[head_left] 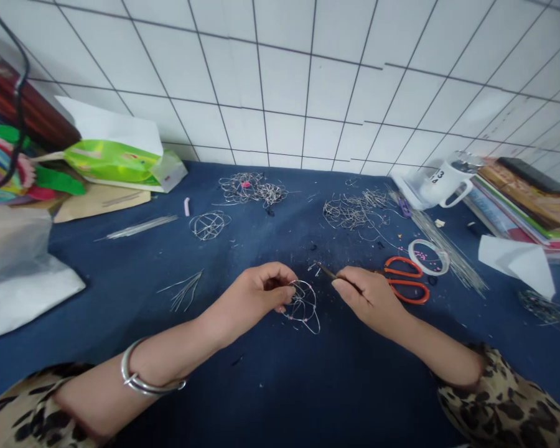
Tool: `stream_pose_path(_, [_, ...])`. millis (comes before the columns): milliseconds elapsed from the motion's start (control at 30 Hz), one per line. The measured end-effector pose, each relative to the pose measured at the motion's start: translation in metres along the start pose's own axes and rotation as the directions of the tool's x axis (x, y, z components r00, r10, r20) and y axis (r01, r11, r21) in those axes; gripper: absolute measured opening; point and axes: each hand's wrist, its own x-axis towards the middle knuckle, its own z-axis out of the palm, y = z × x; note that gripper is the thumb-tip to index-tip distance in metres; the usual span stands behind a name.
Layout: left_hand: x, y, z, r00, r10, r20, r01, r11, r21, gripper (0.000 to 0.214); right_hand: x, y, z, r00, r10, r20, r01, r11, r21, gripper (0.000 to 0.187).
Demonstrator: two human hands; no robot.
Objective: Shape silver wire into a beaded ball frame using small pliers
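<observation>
My left hand [256, 295] pinches the edge of a small rounded wire frame [304, 306] with pink beads on it, slightly right of the middle. The frame's left part is hidden behind my fingers. My right hand [371, 298] is closed around a slim dark pointed tool [326, 272], perhaps tweezers. Its tip points left, apart from the frame, near small silvery bits [314, 268] on the cloth. Beside the right hand lie scissors with orange handles [408, 281]; their blades are hidden behind the hand.
Tangled wire pieces [252, 188] and another wire heap [354, 210] lie at the back. A wire ball [209, 225] and loose wires [186, 291] are on the left. A round dish [411, 254] holds pink beads. Straight wires [448, 252], a white mug [450, 183] and books [536, 199] stand right.
</observation>
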Motion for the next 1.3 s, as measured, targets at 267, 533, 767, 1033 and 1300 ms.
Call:
stream_pose_path(267, [-0.0015, -0.0032, -0.0002, 0.997, -0.075, 0.017, 0.074, 0.996, 0.055, 0.010, -0.0013, -0.0013, 0.0011, 1.000, -0.017, -0.013, 0.017, 1.000, 0.007, 0.027])
stream_pose_path(533, [-0.0017, -0.0049, 0.0008, 0.997, -0.080, 0.020, 0.080, 0.997, -0.011, 0.012, -0.0011, 0.0001, 0.0014, 1.000, -0.017, -0.011, 0.017, 1.000, 0.015, 0.027])
stream_pose_path(767, [-0.0018, -0.0036, 0.0001, 0.998, -0.061, 0.014, 0.060, 0.997, 0.042, 0.023, -0.0013, -0.0005, 0.0001, 1.000, -0.008, -0.015, 0.008, 1.000, 0.015, 0.029])
stream_pose_path(1033, [-0.0024, 0.0003, 0.0012, 0.991, -0.134, 0.013, 0.133, 0.990, 0.037, 0.016, -0.0015, -0.0007, 0.0000, 1.000, -0.008, -0.008, 0.008, 0.999, 0.036, 0.028])
stream_pose_path(1300, [-0.0025, 0.0010, 0.0019, 0.990, -0.139, 0.023, 0.140, 0.988, -0.068, 0.011, -0.0020, -0.0009, -0.0005, 1.000, -0.008, -0.009, 0.008, 1.000, 0.030, 0.028])
